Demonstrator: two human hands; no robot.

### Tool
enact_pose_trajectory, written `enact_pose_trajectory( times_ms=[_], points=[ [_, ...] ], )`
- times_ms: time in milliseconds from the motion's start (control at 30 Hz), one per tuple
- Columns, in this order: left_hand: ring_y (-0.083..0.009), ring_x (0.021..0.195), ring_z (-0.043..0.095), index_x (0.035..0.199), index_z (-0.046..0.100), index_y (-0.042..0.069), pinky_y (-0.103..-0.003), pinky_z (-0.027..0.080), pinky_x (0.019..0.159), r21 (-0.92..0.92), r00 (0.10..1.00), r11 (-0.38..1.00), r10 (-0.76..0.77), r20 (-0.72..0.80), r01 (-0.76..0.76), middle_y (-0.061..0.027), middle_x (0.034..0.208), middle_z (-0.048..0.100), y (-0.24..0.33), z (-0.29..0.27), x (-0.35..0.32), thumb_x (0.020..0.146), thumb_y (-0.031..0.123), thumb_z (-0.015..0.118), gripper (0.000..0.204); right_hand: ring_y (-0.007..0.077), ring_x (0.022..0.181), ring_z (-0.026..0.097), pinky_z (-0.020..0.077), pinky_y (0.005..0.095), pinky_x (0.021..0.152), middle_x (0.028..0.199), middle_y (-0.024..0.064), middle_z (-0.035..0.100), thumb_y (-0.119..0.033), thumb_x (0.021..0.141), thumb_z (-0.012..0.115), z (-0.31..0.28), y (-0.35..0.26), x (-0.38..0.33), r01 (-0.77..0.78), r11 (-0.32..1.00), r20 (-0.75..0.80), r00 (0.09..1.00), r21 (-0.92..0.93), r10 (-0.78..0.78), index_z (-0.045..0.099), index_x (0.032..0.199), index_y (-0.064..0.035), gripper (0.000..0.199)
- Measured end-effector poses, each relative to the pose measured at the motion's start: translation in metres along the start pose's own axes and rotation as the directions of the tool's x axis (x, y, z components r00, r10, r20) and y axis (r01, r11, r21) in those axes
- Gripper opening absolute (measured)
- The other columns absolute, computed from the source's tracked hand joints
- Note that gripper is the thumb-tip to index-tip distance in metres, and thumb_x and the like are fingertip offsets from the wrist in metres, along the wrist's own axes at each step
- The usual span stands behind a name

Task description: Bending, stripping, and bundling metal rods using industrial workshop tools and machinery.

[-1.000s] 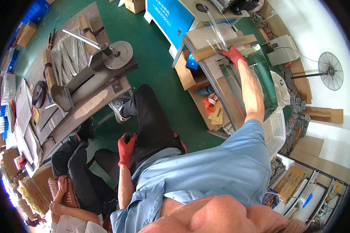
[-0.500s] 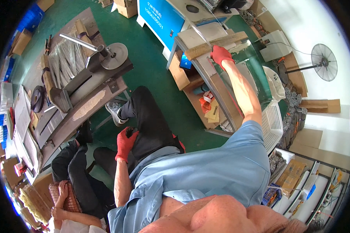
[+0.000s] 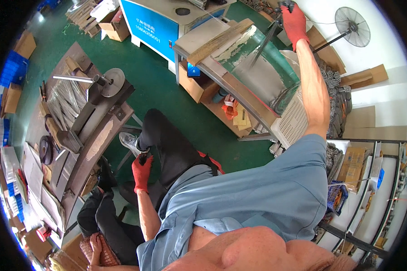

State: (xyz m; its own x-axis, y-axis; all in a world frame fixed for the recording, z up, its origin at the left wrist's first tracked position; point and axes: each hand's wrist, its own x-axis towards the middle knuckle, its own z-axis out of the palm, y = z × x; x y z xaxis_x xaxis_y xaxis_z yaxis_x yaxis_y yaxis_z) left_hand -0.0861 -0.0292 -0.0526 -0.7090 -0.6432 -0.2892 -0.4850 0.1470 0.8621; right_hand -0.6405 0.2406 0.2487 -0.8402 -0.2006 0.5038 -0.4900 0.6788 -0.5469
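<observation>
My right hand [image 3: 293, 22], in a red glove with dark fingertips, reaches to the far right above the end of the green trough [image 3: 233, 50]. It is closed on a bundle of thin metal strips [image 3: 265, 44], which hangs down toward the trough; motion smears the lower ends. A wooden board [image 3: 219, 41] lies along the trough's left edge. My left hand [image 3: 142, 172], also red-gloved, hangs beside my thigh, fingers loosely curled and apart, with nothing visible in it.
On the left, a workbench [image 3: 105, 135] carries a round metal disc [image 3: 112, 82] and a pile of clear strips [image 3: 65, 103]. Ahead stands a blue machine cabinet [image 3: 147, 28]. A white perforated basket [image 3: 290, 125] and a fan [image 3: 352, 27] are at right. Another person [image 3: 106, 221] sits at lower left.
My right hand has moved from the wooden board up and to the right, with the strips in it. My left hand has stayed near my thigh. The whole view has shifted.
</observation>
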Motion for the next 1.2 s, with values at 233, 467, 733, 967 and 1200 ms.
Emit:
enact_pose_trajectory(
  times_ms=[233,467,733,967,1200],
  points=[
    [-0.0104,0.066,0.060,0.097,0.067,-0.002,-0.027,0.046,0.062,0.039,0.999,0.999,0.032,-0.006,-0.031,-0.0055,0.075,0.067,0.008,-0.006,-0.004,0.083,0.020,0.069,0.026,0.0291,0.076,0.065,0.0481,0.0395,0.071,0.079,0.0146,0.068,-0.029,0.084,0.065,-0.009,0.071,-0.002,-0.013,0.986,-0.216,0.975,0.164,0.049,0.063,0.094,-0.0009,0.030],
    [-0.0106,0.064,0.059,0.095,0.067,-0.003,-0.028,0.046,0.059,0.006,0.998,0.998,0.068,-0.013,-0.068,-0.0060,0.074,0.067,-0.008,-0.007,-0.011,0.082,0.018,0.069,0.024,0.0140,0.070,0.060,0.0479,0.0326,0.067,0.079,0.0058,0.068,-0.025,0.074,0.077,-0.005,0.078,-0.022,-0.121,0.935,-0.197,0.961,0.333,0.195,0.067,0.091,-0.0021,0.030],
    [-0.0128,0.068,0.061,0.091,0.066,-0.003,-0.030,0.047,0.064,-0.018,0.994,0.994,0.109,-0.028,-0.110,-0.0084,0.075,0.067,-0.030,-0.002,-0.006,0.082,0.018,0.070,0.023,0.0100,0.056,0.055,0.0424,0.0267,0.047,0.075,0.0007,0.064,-0.016,0.085,0.069,0.010,0.078,-0.054,-0.199,0.717,-0.024,0.957,0.667,0.288,0.067,0.094,-0.0061,0.014],
    [-0.0154,0.067,0.061,0.089,0.066,-0.003,-0.031,0.046,0.064,0.014,0.999,0.999,0.049,-0.010,-0.049,-0.0094,0.073,0.066,-0.015,-0.005,-0.009,0.081,0.020,0.070,0.024,0.0097,0.055,0.055,0.0461,0.0282,0.049,0.076,0.0037,0.067,-0.013,0.089,0.062,-0.004,0.074,-0.051,-0.113,0.798,-0.127,0.965,0.592,0.231,0.064,0.097,-0.0034,0.013],
    [-0.0231,0.074,0.067,0.097,0.066,-0.004,-0.036,0.049,0.068,0.094,0.998,0.994,-0.062,0.028,0.059,-0.0177,0.078,0.069,-0.008,-0.011,-0.010,0.079,0.025,0.071,0.034,0.0166,0.075,0.058,0.0464,0.0341,0.071,0.079,0.0080,0.064,-0.022,0.084,0.067,0.033,0.093,-0.050,0.027,0.922,-0.226,0.972,0.385,0.066,0.066,0.093,-0.0007,0.023]
  ],
)
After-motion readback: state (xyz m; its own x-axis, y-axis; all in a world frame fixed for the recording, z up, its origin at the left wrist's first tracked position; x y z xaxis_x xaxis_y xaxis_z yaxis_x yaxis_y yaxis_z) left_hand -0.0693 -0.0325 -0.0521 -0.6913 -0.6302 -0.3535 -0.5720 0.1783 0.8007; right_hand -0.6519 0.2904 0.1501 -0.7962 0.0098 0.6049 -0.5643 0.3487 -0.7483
